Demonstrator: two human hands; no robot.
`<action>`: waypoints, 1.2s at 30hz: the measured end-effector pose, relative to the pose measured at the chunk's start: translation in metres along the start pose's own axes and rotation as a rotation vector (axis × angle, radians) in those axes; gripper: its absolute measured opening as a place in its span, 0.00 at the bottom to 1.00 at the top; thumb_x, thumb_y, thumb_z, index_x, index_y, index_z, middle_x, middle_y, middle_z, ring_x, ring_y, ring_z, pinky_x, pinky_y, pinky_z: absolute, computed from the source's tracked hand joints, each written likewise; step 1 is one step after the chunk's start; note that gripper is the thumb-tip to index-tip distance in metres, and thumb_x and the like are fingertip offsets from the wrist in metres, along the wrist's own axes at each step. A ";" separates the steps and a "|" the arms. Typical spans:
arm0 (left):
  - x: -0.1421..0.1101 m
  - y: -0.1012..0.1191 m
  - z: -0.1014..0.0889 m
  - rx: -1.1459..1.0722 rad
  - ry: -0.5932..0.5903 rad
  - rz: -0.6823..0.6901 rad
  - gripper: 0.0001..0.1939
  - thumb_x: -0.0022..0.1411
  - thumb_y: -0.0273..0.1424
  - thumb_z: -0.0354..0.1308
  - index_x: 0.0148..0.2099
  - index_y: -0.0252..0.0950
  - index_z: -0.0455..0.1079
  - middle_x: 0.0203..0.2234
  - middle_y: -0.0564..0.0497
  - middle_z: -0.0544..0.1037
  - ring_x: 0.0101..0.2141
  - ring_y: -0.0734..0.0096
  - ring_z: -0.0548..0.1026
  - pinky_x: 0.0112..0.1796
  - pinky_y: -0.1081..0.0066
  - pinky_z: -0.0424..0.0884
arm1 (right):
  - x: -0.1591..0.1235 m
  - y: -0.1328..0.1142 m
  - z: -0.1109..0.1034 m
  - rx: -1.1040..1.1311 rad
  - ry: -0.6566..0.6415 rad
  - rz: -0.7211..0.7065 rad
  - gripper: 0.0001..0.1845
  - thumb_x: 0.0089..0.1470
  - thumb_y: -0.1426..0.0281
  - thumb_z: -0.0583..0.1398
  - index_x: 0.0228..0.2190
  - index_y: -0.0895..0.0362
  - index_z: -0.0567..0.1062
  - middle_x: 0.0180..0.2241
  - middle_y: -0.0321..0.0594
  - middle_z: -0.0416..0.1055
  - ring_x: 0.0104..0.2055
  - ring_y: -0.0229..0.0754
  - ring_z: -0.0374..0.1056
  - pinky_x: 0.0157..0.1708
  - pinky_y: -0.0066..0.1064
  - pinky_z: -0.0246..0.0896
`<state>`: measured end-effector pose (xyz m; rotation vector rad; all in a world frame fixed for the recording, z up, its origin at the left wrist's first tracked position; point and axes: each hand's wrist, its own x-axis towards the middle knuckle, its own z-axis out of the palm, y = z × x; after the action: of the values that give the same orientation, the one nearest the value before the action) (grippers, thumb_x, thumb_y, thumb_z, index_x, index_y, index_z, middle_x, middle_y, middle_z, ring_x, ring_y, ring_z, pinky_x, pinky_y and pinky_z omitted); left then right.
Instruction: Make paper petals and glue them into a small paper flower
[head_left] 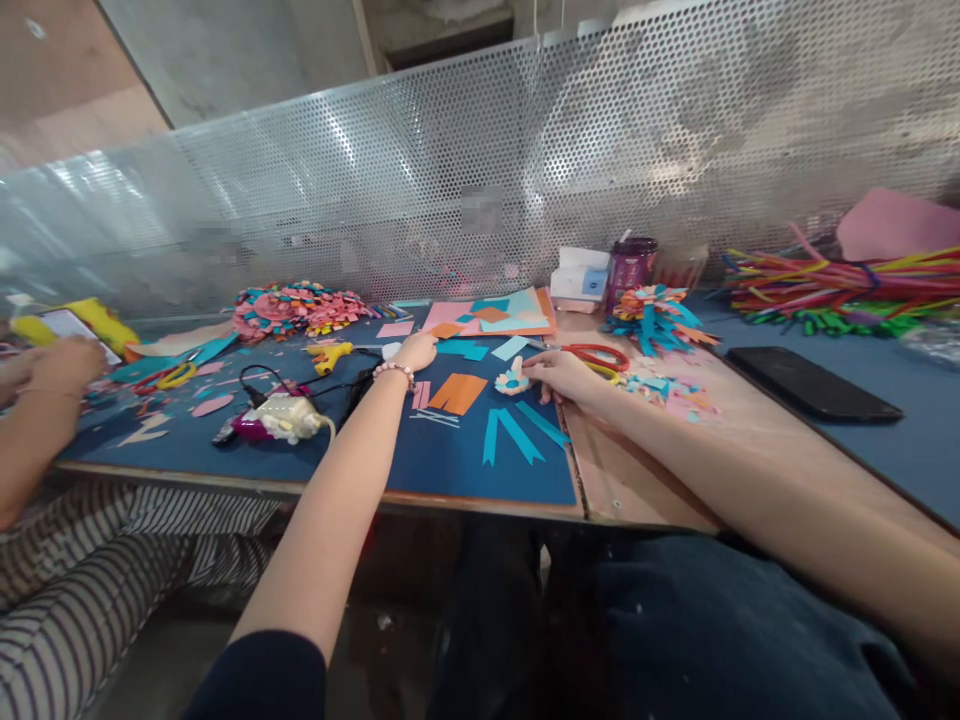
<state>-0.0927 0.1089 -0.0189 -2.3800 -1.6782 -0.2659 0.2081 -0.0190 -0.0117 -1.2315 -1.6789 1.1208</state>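
My left hand (417, 352), with a bead bracelet on its wrist, reaches to the blue mat beside a teal paper strip (461, 349). Its fingers look curled together, and whatever they hold, if anything, is hidden. Fingertips of my right hand (561, 374) close on the edge of a small cream and blue paper flower (511, 380) at the mat's right side. Between my hands lies an orange paper piece (457, 393) with slits, next to narrow pink strips (421, 394). Teal ribbon-shaped strips (512, 436) are spread nearer to me.
A yellow glue gun (328, 357) and a power strip (281, 418) lie left. Red-handled scissors (600, 356) rest beyond my right hand. Stacked coloured paper (491, 315), a purple cup (631, 268) and a phone (814, 383) stand around. A co-worker's hands (64, 365) are far left.
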 end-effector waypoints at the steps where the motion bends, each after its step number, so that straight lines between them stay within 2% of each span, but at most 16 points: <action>1: 0.000 0.001 -0.001 -0.001 -0.001 -0.004 0.20 0.59 0.25 0.47 0.50 0.35 0.74 0.48 0.44 0.76 0.50 0.61 0.72 0.56 0.65 0.61 | 0.000 0.000 0.000 0.004 -0.001 -0.002 0.08 0.53 0.72 0.61 0.36 0.63 0.75 0.23 0.37 0.74 0.12 0.29 0.63 0.06 0.18 0.50; 10: -0.007 0.009 -0.010 -0.016 0.006 0.015 0.23 0.59 0.23 0.46 0.55 0.33 0.69 0.53 0.43 0.72 0.53 0.61 0.69 0.57 0.66 0.60 | 0.004 0.003 0.000 -0.010 0.000 0.025 0.09 0.54 0.72 0.60 0.37 0.63 0.74 0.16 0.34 0.70 0.11 0.31 0.62 0.06 0.18 0.49; 15: -0.006 0.005 -0.005 -0.051 0.037 0.067 0.25 0.60 0.22 0.44 0.58 0.30 0.66 0.55 0.41 0.70 0.55 0.61 0.67 0.57 0.67 0.59 | 0.002 0.001 0.000 -0.004 0.000 0.015 0.09 0.54 0.73 0.60 0.38 0.64 0.73 0.19 0.35 0.72 0.12 0.31 0.64 0.06 0.19 0.50; 18: -0.005 0.001 -0.002 -0.119 0.111 0.071 0.24 0.60 0.23 0.46 0.59 0.27 0.65 0.56 0.39 0.68 0.56 0.60 0.66 0.57 0.67 0.58 | -0.003 -0.005 0.001 -0.017 0.006 0.026 0.09 0.54 0.73 0.61 0.38 0.65 0.73 0.18 0.35 0.71 0.12 0.31 0.64 0.06 0.19 0.49; 20: -0.004 0.000 -0.003 -0.208 0.199 0.023 0.23 0.60 0.25 0.47 0.57 0.27 0.67 0.54 0.39 0.70 0.54 0.61 0.68 0.56 0.68 0.61 | -0.006 -0.009 0.001 -0.033 0.007 0.037 0.10 0.54 0.72 0.61 0.38 0.65 0.73 0.17 0.34 0.71 0.11 0.30 0.63 0.06 0.18 0.49; 25: -0.004 -0.004 -0.011 -0.462 0.419 -0.156 0.14 0.60 0.29 0.51 0.43 0.30 0.75 0.41 0.43 0.79 0.42 0.64 0.75 0.47 0.70 0.68 | -0.007 -0.011 0.000 -0.041 0.013 0.025 0.09 0.55 0.72 0.60 0.37 0.65 0.73 0.17 0.35 0.71 0.11 0.30 0.62 0.07 0.18 0.49; 29: -0.006 -0.008 -0.013 -0.572 0.561 -0.262 0.10 0.58 0.31 0.55 0.36 0.31 0.75 0.33 0.45 0.80 0.36 0.67 0.77 0.43 0.71 0.69 | -0.004 -0.007 -0.001 -0.046 0.004 0.006 0.07 0.56 0.72 0.59 0.35 0.64 0.73 0.20 0.36 0.71 0.11 0.30 0.63 0.07 0.18 0.50; 33: -0.006 -0.009 -0.012 -0.602 0.576 -0.311 0.08 0.57 0.30 0.55 0.37 0.31 0.72 0.32 0.46 0.79 0.35 0.69 0.77 0.41 0.72 0.70 | -0.003 -0.006 -0.001 -0.067 -0.006 -0.008 0.06 0.57 0.73 0.57 0.34 0.64 0.73 0.21 0.36 0.71 0.11 0.30 0.63 0.07 0.18 0.51; 36: -0.002 -0.006 -0.020 -0.450 0.565 -0.268 0.06 0.58 0.26 0.54 0.38 0.31 0.70 0.33 0.46 0.78 0.36 0.68 0.76 0.41 0.72 0.69 | -0.003 -0.005 -0.001 -0.070 -0.009 -0.013 0.06 0.57 0.73 0.57 0.34 0.64 0.73 0.20 0.35 0.71 0.11 0.30 0.63 0.06 0.18 0.49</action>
<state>-0.0998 0.1040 0.0000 -2.0300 -1.7612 -1.3432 0.2079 -0.0221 -0.0074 -1.2582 -1.7435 1.0696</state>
